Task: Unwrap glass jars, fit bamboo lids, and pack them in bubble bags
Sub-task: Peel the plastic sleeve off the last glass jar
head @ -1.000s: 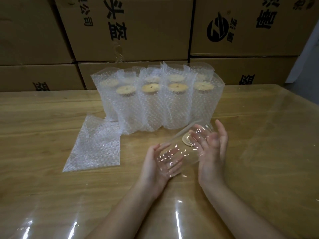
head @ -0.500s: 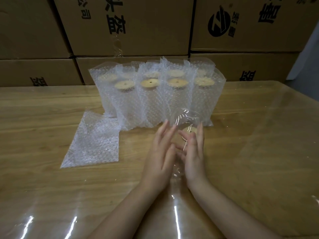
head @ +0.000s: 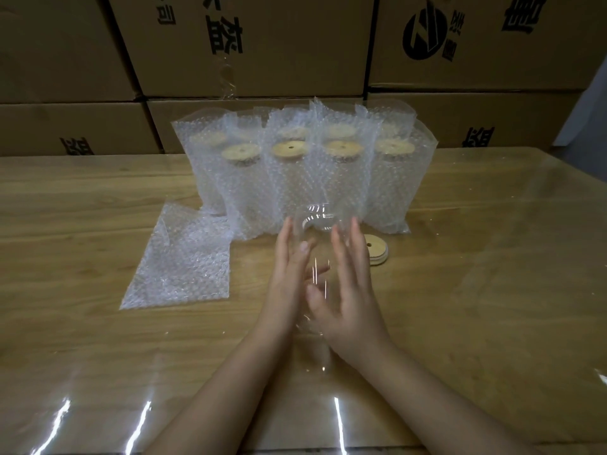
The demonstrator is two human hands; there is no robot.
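A clear glass jar (head: 318, 231) stands upright on the table between my palms. My left hand (head: 289, 277) presses flat against its left side with straight fingers. On the jar's right side my right hand (head: 349, 284) does the same. A loose bamboo lid (head: 377, 253) with a small hole lies flat on the table just right of my right hand. An empty bubble bag (head: 180, 261) lies flat to the left. Behind the jar stand several bubble-bagged jars (head: 289, 178) with bamboo lids in two rows.
The wooden table (head: 476, 274) has a glossy clear cover that reflects light near its front edge. Stacked cardboard boxes (head: 249, 44) form a wall right behind the table. Bare tabletop extends to the right of the lid and at the far left.
The jar was tilted between my hands and now stands upright on the table. My hands have flattened against its sides. The bamboo lid now shows on the table to the right.
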